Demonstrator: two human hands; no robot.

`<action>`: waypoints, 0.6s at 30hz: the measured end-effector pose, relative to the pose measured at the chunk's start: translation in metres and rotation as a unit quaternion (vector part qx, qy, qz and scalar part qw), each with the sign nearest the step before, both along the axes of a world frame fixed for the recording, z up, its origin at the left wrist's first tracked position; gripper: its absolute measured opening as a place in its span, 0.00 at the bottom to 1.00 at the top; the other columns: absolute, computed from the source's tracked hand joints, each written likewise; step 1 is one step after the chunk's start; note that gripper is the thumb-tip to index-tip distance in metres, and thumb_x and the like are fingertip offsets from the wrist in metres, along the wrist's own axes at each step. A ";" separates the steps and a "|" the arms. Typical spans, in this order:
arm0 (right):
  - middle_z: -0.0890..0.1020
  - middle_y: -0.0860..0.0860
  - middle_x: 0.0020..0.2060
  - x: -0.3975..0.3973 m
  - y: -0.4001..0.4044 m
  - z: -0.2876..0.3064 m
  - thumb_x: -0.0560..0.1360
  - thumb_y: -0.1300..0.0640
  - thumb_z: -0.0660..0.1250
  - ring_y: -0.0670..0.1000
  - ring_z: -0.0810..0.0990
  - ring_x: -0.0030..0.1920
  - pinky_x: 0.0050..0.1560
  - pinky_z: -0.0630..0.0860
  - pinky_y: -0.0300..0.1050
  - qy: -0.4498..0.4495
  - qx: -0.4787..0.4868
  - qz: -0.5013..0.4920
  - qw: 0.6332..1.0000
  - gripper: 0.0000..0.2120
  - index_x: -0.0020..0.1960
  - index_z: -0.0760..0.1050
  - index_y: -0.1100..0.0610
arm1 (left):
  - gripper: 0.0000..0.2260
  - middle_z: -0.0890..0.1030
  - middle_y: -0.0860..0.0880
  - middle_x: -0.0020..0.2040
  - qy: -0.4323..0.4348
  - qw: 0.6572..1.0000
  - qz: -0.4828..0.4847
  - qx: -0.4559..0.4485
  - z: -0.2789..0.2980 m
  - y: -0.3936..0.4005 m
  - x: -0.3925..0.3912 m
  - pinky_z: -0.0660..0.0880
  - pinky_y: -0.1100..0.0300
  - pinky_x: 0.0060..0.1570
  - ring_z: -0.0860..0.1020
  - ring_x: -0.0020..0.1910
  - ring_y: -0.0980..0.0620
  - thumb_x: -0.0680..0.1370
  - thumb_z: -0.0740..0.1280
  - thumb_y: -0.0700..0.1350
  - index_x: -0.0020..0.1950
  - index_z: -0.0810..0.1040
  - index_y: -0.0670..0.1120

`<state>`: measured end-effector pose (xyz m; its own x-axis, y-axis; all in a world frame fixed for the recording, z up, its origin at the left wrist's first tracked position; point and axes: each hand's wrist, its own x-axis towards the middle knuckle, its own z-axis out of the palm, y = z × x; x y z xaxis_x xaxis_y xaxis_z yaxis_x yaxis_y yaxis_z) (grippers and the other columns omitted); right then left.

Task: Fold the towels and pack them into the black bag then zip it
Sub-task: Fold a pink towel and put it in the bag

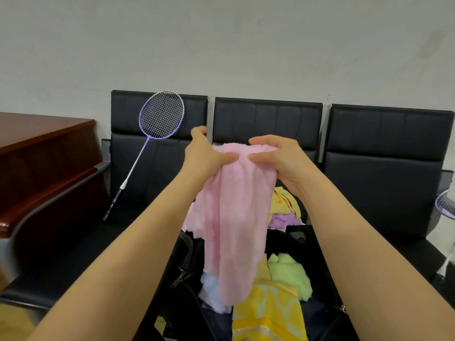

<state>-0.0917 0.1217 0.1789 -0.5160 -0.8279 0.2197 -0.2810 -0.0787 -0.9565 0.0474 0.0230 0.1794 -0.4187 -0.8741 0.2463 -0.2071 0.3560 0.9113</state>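
Observation:
A pink towel (234,217) hangs in the air in front of me, held up by its top edge. My left hand (204,156) grips the top left part and my right hand (278,156) grips the top right part, thumbs almost meeting. Below it the black bag (187,274) lies open on the middle seat, its zipper pull showing on the left. Around the bag lie a yellow towel (268,313), a light green towel (290,274), a pale blue towel (209,289), a pale yellow towel (285,201) and a purple towel (283,221).
A row of black padded seats (384,173) stands against a white wall. A purple badminton racket (157,124) leans on the left seat; another racket (446,212) shows at the right edge. A dark wooden desk (41,153) stands on the left.

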 end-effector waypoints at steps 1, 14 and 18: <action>0.81 0.48 0.53 0.000 0.000 0.001 0.69 0.65 0.72 0.51 0.80 0.53 0.55 0.79 0.48 0.010 0.009 0.005 1.000 0.17 0.55 0.82 0.49 | 0.41 0.66 0.48 0.70 0.015 0.999 -0.029 -0.015 -0.001 0.001 0.000 0.68 0.59 0.55 0.66 0.59 0.54 0.69 0.77 0.43 0.76 0.57 0.48; 0.74 0.55 0.65 -0.002 -0.003 0.014 0.73 0.63 0.70 0.54 0.74 0.61 0.58 0.74 0.47 0.215 0.102 -0.055 0.970 0.25 0.69 0.73 0.57 | 0.03 0.76 0.55 0.34 -0.127 0.976 -0.060 -0.169 -0.004 0.001 -0.009 0.67 0.67 0.35 0.73 0.38 0.55 0.72 0.72 0.43 0.44 0.82 0.46; 0.81 0.59 0.46 -0.006 -0.003 0.013 0.73 0.59 0.69 0.56 0.78 0.47 0.45 0.75 0.49 0.284 0.139 -0.109 0.942 0.10 0.52 0.81 0.62 | 0.09 0.72 0.52 0.33 -0.106 0.978 -0.066 -0.165 -0.010 -0.003 -0.011 0.64 0.61 0.33 0.70 0.33 0.57 0.69 0.75 0.44 0.32 0.77 0.48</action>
